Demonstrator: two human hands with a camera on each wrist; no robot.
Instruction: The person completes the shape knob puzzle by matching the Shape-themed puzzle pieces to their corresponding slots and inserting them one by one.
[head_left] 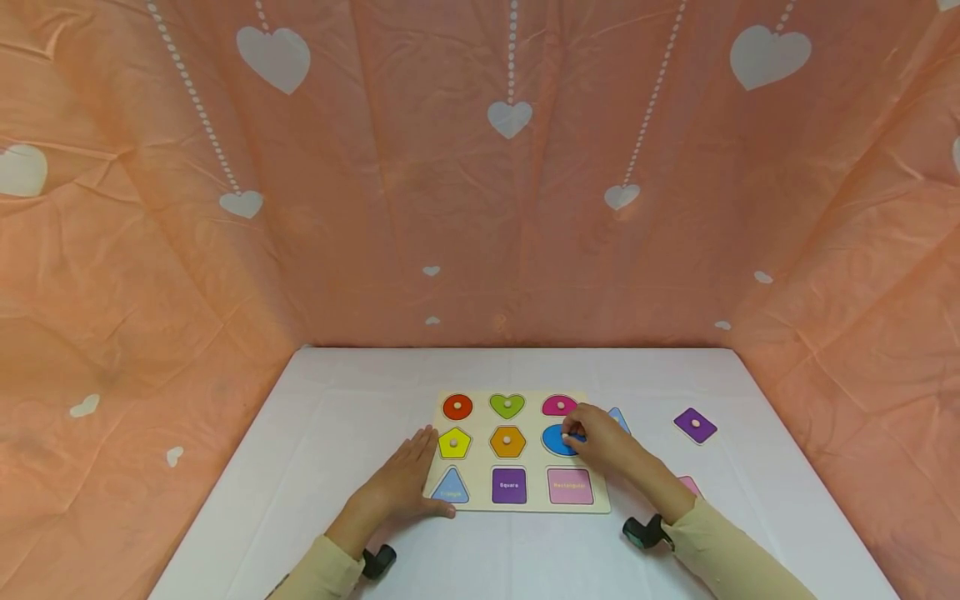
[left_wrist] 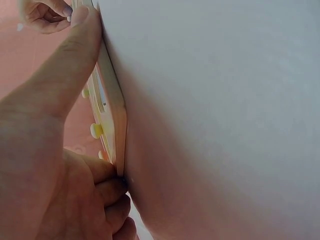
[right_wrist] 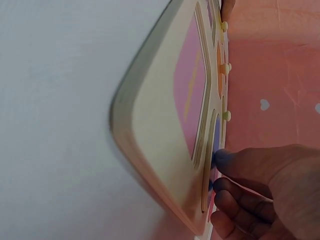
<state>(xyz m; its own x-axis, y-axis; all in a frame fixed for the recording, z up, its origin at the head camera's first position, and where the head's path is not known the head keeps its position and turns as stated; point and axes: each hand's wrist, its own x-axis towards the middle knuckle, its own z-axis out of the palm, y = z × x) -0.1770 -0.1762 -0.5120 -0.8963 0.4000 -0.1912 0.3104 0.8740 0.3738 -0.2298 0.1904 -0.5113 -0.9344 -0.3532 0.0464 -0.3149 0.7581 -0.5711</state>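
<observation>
A wooden shape puzzle board [head_left: 480, 508] lies on the table. My right hand [head_left: 603, 437] pinches the small knob of a blue oval piece [head_left: 555, 442] at the board's right middle recess; whether the piece lies fully flat is hard to tell. In the right wrist view, thumb and fingertips [right_wrist: 222, 157] meet over that recess. My left hand [head_left: 401, 479] steadies the board, fingers extended along its left edge and thumb at the front edge. Red circle [head_left: 457, 414], green heart [head_left: 507, 412], magenta semicircle [head_left: 555, 408], yellow pentagon [head_left: 453, 451] and orange hexagon [head_left: 507, 450] pieces sit in their recesses.
The front row shows bare triangle [head_left: 450, 483], square [head_left: 509, 496] and rectangle [head_left: 570, 496] recesses. Right of the board lie a purple square piece [head_left: 695, 429], a blue triangle piece [head_left: 618, 418] and a pink piece [head_left: 690, 483], the last two partly hidden by my right arm.
</observation>
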